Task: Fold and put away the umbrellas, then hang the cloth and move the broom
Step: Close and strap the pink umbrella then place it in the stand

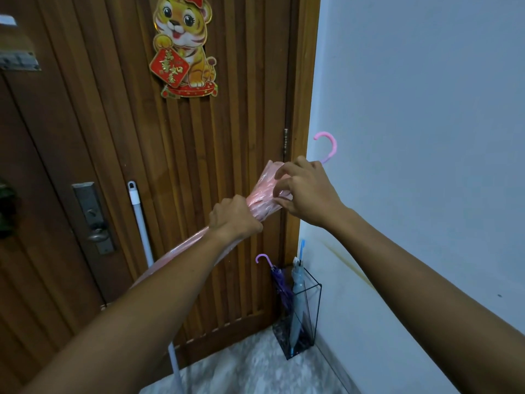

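Observation:
I hold a closed pink see-through umbrella (262, 194) slantwise in front of the wooden door, its pink hooked handle (329, 146) pointing up right. My left hand (234, 216) is wrapped around the umbrella's middle. My right hand (305, 191) pinches the canopy folds near the handle end. Lower right, a black wire umbrella stand (312, 314) holds a purple umbrella (279, 288) and a grey one with a blue handle (298, 297). A white broom handle (140, 223) leans against the door; its head is hidden behind my left arm.
The slatted wooden door (213, 155) carries a tiger decoration (183, 46) and a metal lock plate with knob (95, 220). A pale wall (426, 137) runs along the right. The floor (250, 368) is speckled grey stone.

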The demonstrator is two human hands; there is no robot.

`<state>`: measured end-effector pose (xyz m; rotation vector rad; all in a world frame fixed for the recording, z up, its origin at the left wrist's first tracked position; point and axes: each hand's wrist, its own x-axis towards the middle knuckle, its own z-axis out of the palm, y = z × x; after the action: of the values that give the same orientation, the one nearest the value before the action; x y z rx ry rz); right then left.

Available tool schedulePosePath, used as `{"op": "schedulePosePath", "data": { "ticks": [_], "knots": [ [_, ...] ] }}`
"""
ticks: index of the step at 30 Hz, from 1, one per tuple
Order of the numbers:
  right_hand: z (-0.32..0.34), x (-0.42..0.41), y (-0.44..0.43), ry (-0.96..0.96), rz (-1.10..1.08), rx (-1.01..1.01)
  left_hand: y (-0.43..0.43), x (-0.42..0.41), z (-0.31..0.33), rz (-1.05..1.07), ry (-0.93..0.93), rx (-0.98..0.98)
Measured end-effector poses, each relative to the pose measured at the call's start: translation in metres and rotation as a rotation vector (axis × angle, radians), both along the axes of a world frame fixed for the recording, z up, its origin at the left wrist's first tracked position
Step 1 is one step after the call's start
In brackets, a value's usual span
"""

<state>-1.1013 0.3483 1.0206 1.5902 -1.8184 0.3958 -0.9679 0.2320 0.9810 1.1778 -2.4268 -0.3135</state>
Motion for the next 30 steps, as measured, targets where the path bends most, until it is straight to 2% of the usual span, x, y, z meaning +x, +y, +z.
{"op": "schedulePosePath", "data": {
  "ticks": [5,9,12,15,19,23,26,30],
  "knots": [
    [-0.002,0.003,0.002,0.025,0.164,-0.131,-0.005,0.005,0.002,0.065,0.118,0.075],
    [-0.010,0.013,0.013,-0.066,0.312,-0.014,-0.016,0.010,0.010,0.074,0.245,0.271],
    [-0.025,0.010,0.015,-0.268,0.276,0.058,-0.021,0.011,0.016,0.021,0.294,0.386],
    [-0.034,0.005,0.011,-0.579,0.245,0.060,-0.022,0.010,0.018,-0.019,0.308,0.424],
    [-0.036,0.004,0.004,-0.882,0.233,0.068,-0.016,0.004,0.015,-0.073,0.323,0.397],
    [-0.031,0.006,0.000,-1.177,0.293,0.207,-0.008,-0.003,0.014,-0.145,0.312,0.343],
    [-0.028,0.004,-0.002,-1.348,0.294,0.239,-0.007,-0.006,0.012,-0.181,0.314,0.333],
    [-0.026,0.002,0.001,-1.392,0.385,0.235,-0.008,-0.004,0.009,-0.176,0.308,0.345]
  ]
}}
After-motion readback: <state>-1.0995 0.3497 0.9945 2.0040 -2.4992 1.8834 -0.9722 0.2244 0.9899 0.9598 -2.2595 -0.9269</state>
